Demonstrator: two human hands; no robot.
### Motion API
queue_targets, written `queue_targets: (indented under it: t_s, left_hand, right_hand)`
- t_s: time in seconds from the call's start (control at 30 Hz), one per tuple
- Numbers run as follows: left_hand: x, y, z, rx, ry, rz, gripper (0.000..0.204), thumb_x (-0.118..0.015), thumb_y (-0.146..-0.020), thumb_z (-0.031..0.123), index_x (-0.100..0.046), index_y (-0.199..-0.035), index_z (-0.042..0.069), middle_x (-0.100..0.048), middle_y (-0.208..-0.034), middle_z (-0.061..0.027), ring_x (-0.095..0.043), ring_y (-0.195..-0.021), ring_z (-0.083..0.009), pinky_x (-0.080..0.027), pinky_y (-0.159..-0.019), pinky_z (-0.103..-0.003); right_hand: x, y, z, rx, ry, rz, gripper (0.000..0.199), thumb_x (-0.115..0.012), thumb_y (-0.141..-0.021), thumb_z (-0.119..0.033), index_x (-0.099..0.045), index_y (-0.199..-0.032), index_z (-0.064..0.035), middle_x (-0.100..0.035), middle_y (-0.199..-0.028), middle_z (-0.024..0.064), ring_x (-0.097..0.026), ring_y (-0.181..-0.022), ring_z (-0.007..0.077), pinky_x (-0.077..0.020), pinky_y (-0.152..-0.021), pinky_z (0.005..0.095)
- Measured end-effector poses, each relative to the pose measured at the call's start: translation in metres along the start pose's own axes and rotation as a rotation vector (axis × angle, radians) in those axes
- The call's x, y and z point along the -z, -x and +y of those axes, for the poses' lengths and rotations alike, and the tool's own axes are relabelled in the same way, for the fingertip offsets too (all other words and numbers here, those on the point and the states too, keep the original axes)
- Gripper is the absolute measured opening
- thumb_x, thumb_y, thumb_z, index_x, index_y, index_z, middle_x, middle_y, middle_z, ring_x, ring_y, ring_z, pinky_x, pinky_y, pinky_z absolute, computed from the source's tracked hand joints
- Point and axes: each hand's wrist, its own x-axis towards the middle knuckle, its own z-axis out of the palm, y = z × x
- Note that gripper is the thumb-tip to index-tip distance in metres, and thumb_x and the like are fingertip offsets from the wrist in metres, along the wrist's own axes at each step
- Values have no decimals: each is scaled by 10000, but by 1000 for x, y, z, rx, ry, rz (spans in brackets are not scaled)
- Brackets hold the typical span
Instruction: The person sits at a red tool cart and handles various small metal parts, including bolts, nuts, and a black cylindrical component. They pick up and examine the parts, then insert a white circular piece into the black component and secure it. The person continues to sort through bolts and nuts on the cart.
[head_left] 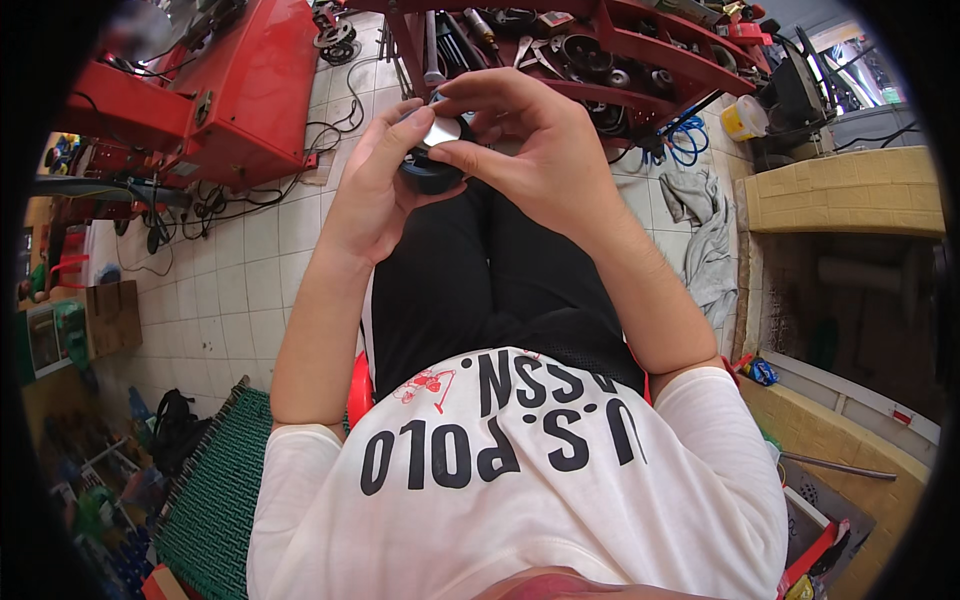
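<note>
Hands first: your left hand (375, 185) is cupped shut around a small round black part (428, 172), and your right hand (530, 140) pinches a shiny metal piece (442, 131) onto its top with thumb and fingertips. Both sit above your knees, just in front of the red tool rack (640, 50). Risk as I read it: the pinch is light, so a slip would drop the metal piece onto the tiled floor (250, 260) and it could roll under the rack. Cables (200, 200) lie left of the rack, a grey rag (705, 235) lies right of it.
</note>
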Motion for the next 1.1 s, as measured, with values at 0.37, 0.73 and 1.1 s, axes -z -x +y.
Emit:
queue_targets:
  t_s: [0.37,0.73,1.1]
  left_hand:
    - [1,-27,-12,-1,8,-32,622,-610,-1058,450,-456,-1492,32,-644,-1274,-110,-695,-1114,-216,-635,-891,-449]
    - [-13,-93,-75,241,16,-157,725,-515,-1041,609,-516,-1485,35,-690,-1328,-182,-688,-1210,-404,-599,-953,-460]
    - [-142,-182,-194,469,-50,-381,754,-545,-1030,607,-468,-1533,51,-576,-1488,-189,-581,-1338,-470,-592,-1013,-479]
  right_hand:
    - [20,-5,9,16,74,-15,437,-897,-820,-193,-744,-1212,-76,-786,-1065,78,-710,-840,150,-574,-762,288]
    - [284,242,182,-669,408,383,311,-725,-989,-260,-717,-1228,-61,-781,-1026,55,-698,-884,141,-555,-811,303]
    - [190,644,335,-1708,53,408,320,-698,-945,-302,-752,-1100,-27,-785,-941,105,-736,-795,219,-580,-717,364]
